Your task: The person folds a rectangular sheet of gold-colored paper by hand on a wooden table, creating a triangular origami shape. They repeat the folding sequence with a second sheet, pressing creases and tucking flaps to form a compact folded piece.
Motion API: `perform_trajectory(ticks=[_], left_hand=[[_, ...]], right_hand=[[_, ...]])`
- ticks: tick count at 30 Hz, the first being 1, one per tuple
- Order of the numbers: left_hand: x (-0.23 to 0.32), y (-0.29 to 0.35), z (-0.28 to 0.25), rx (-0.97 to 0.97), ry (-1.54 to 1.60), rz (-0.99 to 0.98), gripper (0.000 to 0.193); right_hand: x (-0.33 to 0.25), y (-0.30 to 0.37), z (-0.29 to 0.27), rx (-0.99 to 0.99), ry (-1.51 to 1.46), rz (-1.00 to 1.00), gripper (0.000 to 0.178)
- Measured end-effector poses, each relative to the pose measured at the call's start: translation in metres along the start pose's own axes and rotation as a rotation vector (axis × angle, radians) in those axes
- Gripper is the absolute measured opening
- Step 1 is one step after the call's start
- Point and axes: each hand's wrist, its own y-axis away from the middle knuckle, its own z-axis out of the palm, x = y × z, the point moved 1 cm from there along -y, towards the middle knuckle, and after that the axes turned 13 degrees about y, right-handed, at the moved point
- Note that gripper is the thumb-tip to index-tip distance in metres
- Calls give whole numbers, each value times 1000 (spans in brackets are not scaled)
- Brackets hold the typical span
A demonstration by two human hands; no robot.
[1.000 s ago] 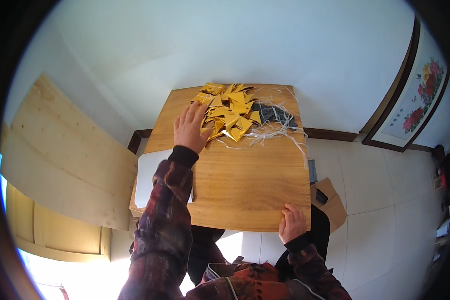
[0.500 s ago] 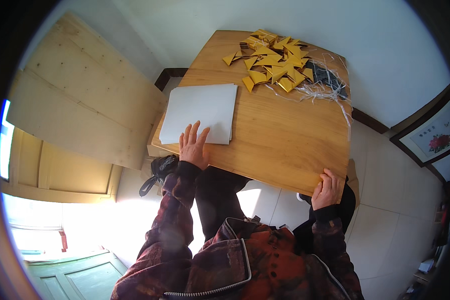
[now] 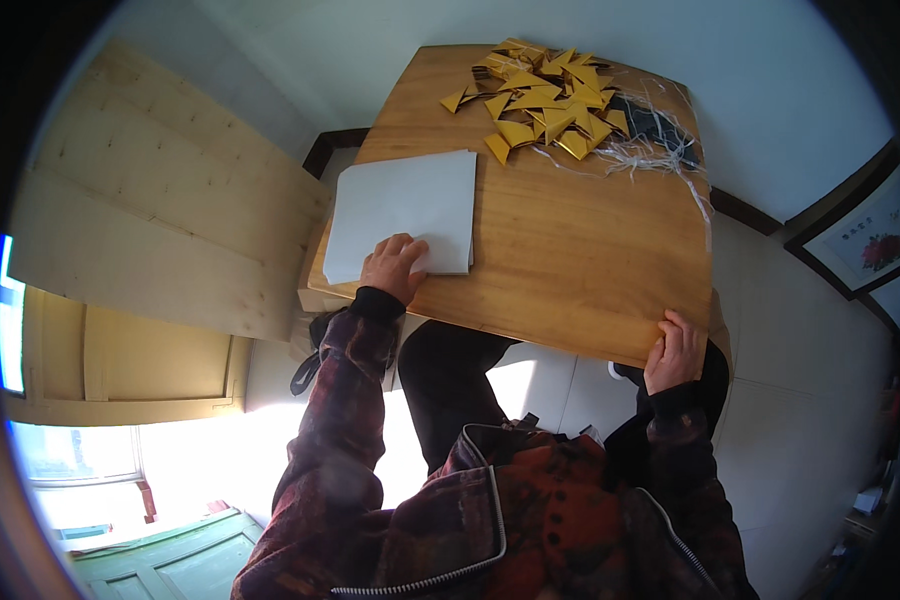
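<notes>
Brown wooden table (image 3: 570, 270), grain visible. White rectangular paper stack (image 3: 400, 205) on table's left; left hand (image 3: 397, 265) on it, fingers bent. Right hand (image 3: 676, 352) at table's near-right corner, fingers curled. Pinching: cannot tell, either hand. Beyond table, pale plain wall (image 3: 630, 28); below, light square-tiled floor (image 3: 800, 420).

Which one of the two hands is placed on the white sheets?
The left hand, with bent fingers on the white sheets; the right hand is instead at the near right corner of the table.

left hand (image 3: 395, 268) | from gold papers (image 3: 538, 100) to white sheets (image 3: 400, 200) | now curled
</notes>
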Motion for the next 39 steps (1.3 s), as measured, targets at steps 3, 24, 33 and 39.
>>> perform_trajectory(ticks=[3,24,33,39], left_hand=[[-9,-3,-2,-3,106,36,37],[-37,-28,-14,-155,222,105,29],[-43,-33,-21,-261,413,30,21],[-54,-29,-10,-134,455,80,16]], right_hand=[[0,0,1,9,7,5,26],[-2,-1,-3,44,-10,10,24],[-2,-1,-3,32,1,30,22],[-2,-1,-4,30,10,29,22]])
